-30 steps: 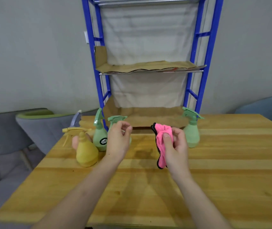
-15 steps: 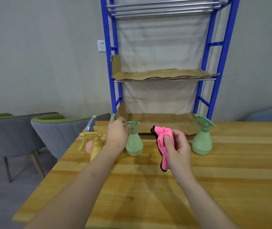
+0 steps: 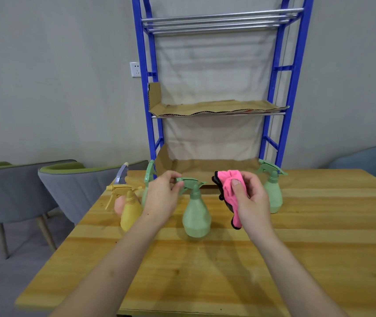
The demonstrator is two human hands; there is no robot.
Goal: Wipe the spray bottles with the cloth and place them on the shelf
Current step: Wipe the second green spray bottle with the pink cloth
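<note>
A green spray bottle stands on the wooden table, mid-front. My left hand pinches the rear end of its trigger head. My right hand grips a bunched pink cloth with a black edge, just right of that bottle and apart from it. A second green bottle stands further right. A yellow bottle, a third green bottle and a pink bottle with a purple trigger cluster at the left, partly hidden by my left hand. The blue shelf rack rises behind the table.
Cardboard lines the rack's middle shelf and its lowest level; metal bars form the top shelf. Grey chairs with green trim stand left of the table, and a blue chair at the right.
My left hand moved right to the middle green bottle and took hold of its trigger head. The view tilted up, showing more of the rack. The cloth stays in my right hand.
</note>
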